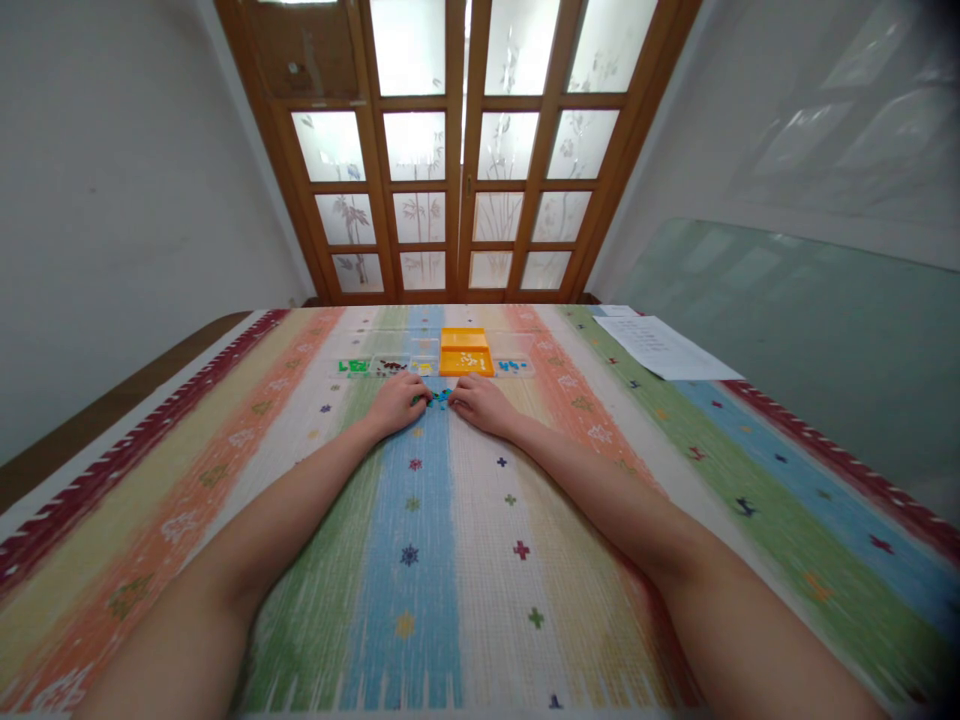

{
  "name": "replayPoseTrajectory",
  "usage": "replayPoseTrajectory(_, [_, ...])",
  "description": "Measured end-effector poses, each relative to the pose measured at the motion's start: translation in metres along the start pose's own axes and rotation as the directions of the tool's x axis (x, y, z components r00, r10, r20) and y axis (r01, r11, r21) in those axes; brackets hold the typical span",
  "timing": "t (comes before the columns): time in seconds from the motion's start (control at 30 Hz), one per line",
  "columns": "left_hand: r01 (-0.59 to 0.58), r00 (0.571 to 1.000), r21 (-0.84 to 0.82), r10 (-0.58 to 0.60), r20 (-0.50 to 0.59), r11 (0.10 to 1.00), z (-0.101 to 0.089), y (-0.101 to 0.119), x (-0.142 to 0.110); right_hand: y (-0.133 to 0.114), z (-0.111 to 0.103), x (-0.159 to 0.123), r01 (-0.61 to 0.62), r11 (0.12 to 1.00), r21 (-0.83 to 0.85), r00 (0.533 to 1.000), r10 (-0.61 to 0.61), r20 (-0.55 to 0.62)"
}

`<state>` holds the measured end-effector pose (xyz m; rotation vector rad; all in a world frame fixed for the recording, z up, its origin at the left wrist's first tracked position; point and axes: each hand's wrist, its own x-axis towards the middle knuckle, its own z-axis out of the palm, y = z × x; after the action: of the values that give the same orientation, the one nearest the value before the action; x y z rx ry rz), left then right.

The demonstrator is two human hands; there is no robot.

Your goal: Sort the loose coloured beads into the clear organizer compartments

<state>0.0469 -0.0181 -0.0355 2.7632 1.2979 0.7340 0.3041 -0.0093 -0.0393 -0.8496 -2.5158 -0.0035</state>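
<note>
Has both forearms stretched over a striped tablecloth [487,560], on the near side of the orange plastic box [463,338]. Has left hand [399,403] near the box, on its near-left side, back of hand up, fingers curled partway, thumb close to the fingertips. Has right hand [482,402] just on the near side of the box, fingers bent much the same, tips pointing in toward the left hand. Touches or almost touches, with both sets of fingertips, a small pile of blue and green pieces [441,398] on the cloth, just on the near side of the box, toward its left edge. Cannot tell about any piece pinched in either hand, too small and partly covered by fingers.

Shows white pieces [472,360] in the near part of the open box. Shows, to the left of the box, clear plastic trays with yellow pieces [425,367] closest, then dark red-brown pieces [391,367], then green pieces [354,366] farthest out. Shows blue pieces [513,366] in clear plastic just right of the box. Also shows printed paper [664,347] well to the right of the box, and wood-framed doors [461,150] with frosted panes well beyond it
</note>
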Motion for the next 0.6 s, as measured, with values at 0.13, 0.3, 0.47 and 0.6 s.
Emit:
replayPoseTrajectory(0.13, [-0.027, 0.999, -0.026, 0.028, 0.037, 0.999, -0.002, 0.003, 0.0, 0.0, 0.0, 0.0, -0.025, 1.0, 0.001, 1.0, 0.025, -0.009])
replayPoseTrajectory(0.3, [-0.073, 0.996, -0.056, 0.076, 0.054, 0.996, -0.004, 0.005, 0.0, -0.001, 0.0, 0.001, -0.067, 0.995, 0.071, 0.994, 0.073, -0.08])
replayPoseTrajectory(0.47, [-0.116, 0.989, -0.073, 0.121, 0.079, 0.991, -0.004, 0.008, -0.001, 0.007, 0.003, 0.003, -0.174, 0.948, 0.268, 0.966, 0.217, -0.141])
replayPoseTrajectory(0.6, [-0.12, 0.99, -0.048, 0.123, 0.065, 0.992, -0.003, 0.011, 0.0, 0.017, 0.0, 0.003, -0.27, 0.874, 0.404, 0.912, 0.367, -0.185])
